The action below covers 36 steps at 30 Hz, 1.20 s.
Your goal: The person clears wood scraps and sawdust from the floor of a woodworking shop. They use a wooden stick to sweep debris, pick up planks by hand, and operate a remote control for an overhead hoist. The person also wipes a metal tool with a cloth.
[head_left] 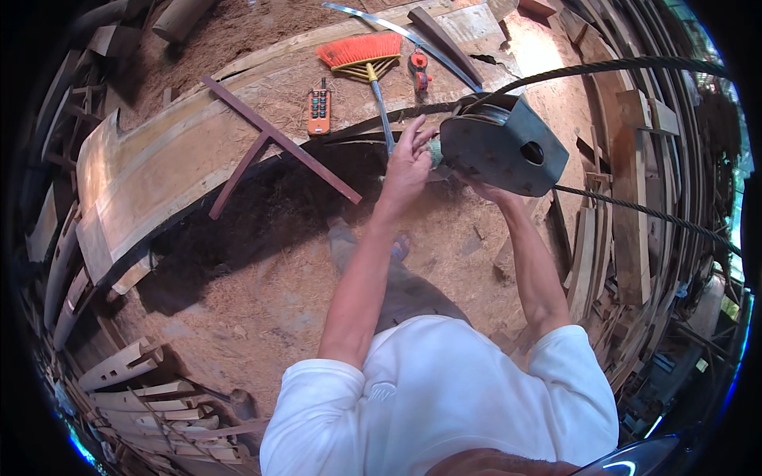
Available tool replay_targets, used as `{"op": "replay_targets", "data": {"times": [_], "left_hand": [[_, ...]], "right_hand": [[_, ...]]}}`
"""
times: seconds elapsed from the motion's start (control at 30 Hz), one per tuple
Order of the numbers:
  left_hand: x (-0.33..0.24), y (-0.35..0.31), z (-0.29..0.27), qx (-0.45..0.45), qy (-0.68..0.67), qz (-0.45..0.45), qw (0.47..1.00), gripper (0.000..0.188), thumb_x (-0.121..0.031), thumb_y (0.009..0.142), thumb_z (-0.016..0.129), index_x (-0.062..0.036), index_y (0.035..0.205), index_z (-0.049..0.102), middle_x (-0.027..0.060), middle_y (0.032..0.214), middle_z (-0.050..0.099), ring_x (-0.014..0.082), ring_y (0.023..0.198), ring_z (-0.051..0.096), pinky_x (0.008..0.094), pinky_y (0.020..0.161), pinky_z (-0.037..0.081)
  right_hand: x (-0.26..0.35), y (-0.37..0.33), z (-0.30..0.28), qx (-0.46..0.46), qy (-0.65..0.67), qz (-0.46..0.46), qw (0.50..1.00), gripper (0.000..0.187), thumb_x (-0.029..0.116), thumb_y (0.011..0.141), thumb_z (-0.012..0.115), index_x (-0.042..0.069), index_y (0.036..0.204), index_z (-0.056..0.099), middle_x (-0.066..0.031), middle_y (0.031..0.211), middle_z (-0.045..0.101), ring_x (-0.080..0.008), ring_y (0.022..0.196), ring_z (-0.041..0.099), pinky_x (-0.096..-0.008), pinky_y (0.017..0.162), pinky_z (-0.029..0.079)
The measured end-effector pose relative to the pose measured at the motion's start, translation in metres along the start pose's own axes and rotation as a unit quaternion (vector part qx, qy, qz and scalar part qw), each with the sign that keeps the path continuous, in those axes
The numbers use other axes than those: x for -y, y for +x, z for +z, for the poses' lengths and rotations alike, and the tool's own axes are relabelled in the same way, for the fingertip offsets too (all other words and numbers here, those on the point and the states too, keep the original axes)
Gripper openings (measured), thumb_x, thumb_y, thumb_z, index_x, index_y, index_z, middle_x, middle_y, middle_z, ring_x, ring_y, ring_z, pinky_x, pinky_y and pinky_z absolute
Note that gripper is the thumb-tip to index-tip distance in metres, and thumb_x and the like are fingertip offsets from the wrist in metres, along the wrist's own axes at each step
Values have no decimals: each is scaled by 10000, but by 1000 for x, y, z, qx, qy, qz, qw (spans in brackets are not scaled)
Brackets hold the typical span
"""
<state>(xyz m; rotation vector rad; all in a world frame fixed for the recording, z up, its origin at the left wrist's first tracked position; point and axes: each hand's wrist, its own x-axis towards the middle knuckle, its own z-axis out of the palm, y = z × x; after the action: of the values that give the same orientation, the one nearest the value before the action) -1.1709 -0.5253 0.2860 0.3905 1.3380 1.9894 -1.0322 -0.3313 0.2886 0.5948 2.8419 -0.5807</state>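
A dark metal pulley block (508, 151) hangs in front of me, with wire rope running over its wheel and off to the right. My right hand (486, 189) is against the block's underside, its fingers mostly hidden behind the plate. Left of the block, my left hand (408, 163) is raised with its fingers partly stretched and apart. Close beside those fingers is a greenish piece (435, 151), too obscured to name. Behind the left hand runs the handle of a broom (361, 51) with orange bristles, lying on a large wooden slab (175, 178).
On the slab lie an orange remote control (319, 111), a red-orange tool (419, 70), a curved blade (397, 30) and a reddish T-shaped square (274, 133). Upper rope (603, 67) and lower rope (643, 208) cross at right. Stacked timber (633, 198) lines the right side; sawdust covers the ground.
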Motion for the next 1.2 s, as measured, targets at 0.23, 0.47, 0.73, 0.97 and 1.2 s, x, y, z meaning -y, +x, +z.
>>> {"op": "replay_targets", "data": {"times": [0.23,0.47,0.73,0.97,1.2], "left_hand": [[16,33,0,90,223,0,971,579,81,923,617,-1,1478,476,208,1254,702,251,1091,717,354,949,567],[-11,62,-8,124,170,-88,974,433,-109,890,820,19,1277,675,114,1107,740,122,948,687,279,850,556],[26,32,16,117,347,252,896,464,69,848,672,-20,1304,674,217,1280,699,378,984,708,402,939,565],[22,32,22,11,97,-12,995,328,-7,946,673,-41,1272,690,103,1173,757,173,1034,718,332,903,581],[5,34,25,-68,83,-62,992,379,-9,925,685,-21,1303,652,147,1096,744,219,1003,731,340,852,582]], "right_hand": [[-2,-5,-27,34,39,32,998,659,508,935,737,143,1460,580,-115,1498,566,-307,1382,518,-443,1162,414],[3,4,-42,75,124,81,986,650,506,939,733,133,1451,588,-117,1499,564,-309,1387,515,-442,1169,406],[-61,-3,12,-73,122,-35,989,558,418,973,724,122,1431,604,-115,1421,628,-302,1341,559,-447,1138,431],[-23,-7,3,-44,170,-36,984,496,366,998,700,131,1424,605,-100,1434,604,-288,1308,572,-433,1115,452],[35,-7,-41,32,-5,66,997,502,385,981,724,152,1413,620,-96,1459,596,-284,1370,530,-441,1152,421]]}}
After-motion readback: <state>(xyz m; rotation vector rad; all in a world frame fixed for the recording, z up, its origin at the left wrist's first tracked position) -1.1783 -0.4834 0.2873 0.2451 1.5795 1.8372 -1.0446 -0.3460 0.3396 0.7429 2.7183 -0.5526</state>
